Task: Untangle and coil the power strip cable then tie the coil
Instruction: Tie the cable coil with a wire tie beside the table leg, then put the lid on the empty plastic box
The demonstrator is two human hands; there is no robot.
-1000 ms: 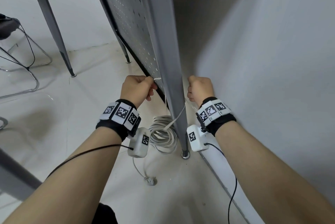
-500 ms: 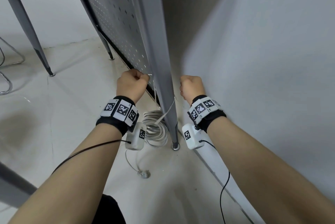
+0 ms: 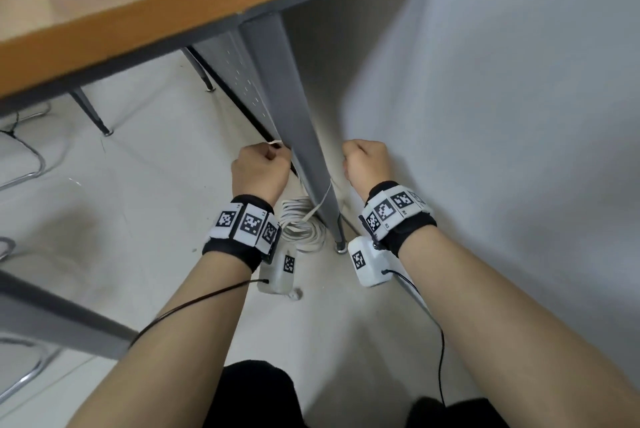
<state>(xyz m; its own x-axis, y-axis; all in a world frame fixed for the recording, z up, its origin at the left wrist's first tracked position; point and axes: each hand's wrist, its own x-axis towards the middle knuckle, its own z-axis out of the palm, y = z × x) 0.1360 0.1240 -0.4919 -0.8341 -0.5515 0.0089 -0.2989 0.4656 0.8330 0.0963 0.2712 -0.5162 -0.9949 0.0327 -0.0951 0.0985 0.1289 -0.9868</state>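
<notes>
Looks from higher up than half a second ago: brings the wooden desk (image 3: 138, 11) top into view, where before only the grey underframe showed, and keeps both fists level either side of the leg (image 3: 298, 136).

Far left, cuts off a chair (image 3: 24, 164) at the frame edge. Next, left hand (image 3: 260, 171): curled into a fist, pinching one white end of the tie (image 3: 320, 200), a short tail poking out above the knuckles. Below and between the wrists, lies the coil (image 3: 303, 228) on the floor, touching the foot of the leg, half covered by the left wrist band. Crosses from coil up over the leg face, as a thin taut strip, toward the right hand (image 3: 367, 164), also balled tight (grip itself hidden under the fingers, so judged rather than seen to hold the other end).

To tighten well: pull both ends evenly and apart, keep the strip flat, stop once the loops bunch snugly. Check first whether the tie passes round the leg as well as the coil; cannot tell from here, and cinching would then bind cable to desk.

Hard to make out: the knot or crossing, behind the leg or the wrist. Only glimpsed: a plug (image 3: 294, 294) under the left wrist box. Not in view: the power strip body.
</notes>
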